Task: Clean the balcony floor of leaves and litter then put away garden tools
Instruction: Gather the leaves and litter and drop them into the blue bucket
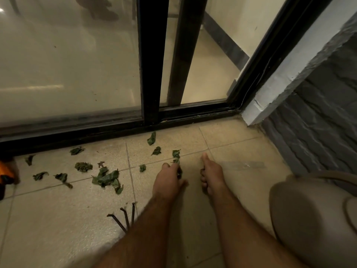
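On the tiled balcony floor point(58, 219), just in front of the black sliding-door track point(96, 132), both bare hands reach down side by side. The left hand point(167, 182) pinches a green leaf point(176, 156) between its fingertips, its grip closed on that leaf, which stands up from the fingers toward the door. The right hand point(211, 176) is loosely curled with the thumb pointing forward; something dark, perhaps leaf scraps, shows between its fingers, though blur keeps me from being sure, so I cannot tell whether its grip holds anything.

More leaves lie scattered to the left: a clump point(107, 178) near the left hand, a crumpled one point(83, 166) beyond it, two single leaves point(151, 138) close to the track, and smaller bits toward the left edge. A hand rake point(123, 217) lies on the tiles beside the left forearm, its three bent prongs pointing away from the person. An orange and black object point(5, 176) sits at the far left edge. A rounded beige container point(313, 219) stands to the right, near the dark stone wall point(318, 122).
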Demonstrator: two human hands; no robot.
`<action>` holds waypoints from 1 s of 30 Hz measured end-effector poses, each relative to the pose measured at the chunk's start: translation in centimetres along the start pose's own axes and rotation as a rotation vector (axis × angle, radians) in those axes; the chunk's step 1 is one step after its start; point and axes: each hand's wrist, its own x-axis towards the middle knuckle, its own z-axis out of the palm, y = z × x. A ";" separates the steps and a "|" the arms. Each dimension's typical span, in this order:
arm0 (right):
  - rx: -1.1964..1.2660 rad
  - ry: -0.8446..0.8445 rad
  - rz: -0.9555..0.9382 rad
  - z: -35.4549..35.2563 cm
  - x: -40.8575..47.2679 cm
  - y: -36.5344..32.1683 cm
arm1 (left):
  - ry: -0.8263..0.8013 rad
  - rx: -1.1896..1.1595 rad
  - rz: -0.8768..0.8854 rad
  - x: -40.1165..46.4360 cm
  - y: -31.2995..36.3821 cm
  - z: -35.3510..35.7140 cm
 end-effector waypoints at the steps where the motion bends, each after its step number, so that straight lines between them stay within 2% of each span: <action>1: 0.003 -0.010 -0.013 -0.1 -0.2 0.1 | -0.001 0.011 0.006 0.1 0.1 0.1; 7: 0.051 -0.014 -0.006 -0.8 -0.2 -0.1 | 0.040 0.032 0.012 -0.5 0.0 1.3; 12: 0.044 0.003 -0.048 -0.6 0.0 0.0 | 0.091 -0.089 -0.012 -0.6 0.3 0.6; 19: -0.213 0.104 -0.271 1.8 0.1 0.7 | 0.211 -0.336 -0.121 -0.2 -1.0 -1.4; 25: -0.453 0.089 -0.315 5.9 -0.5 0.7 | 0.337 -0.323 -0.167 -0.2 -2.9 -4.3; 30: -0.709 0.163 -0.298 7.7 -0.8 0.2 | 0.368 -0.317 -0.232 -0.4 -5.0 -6.3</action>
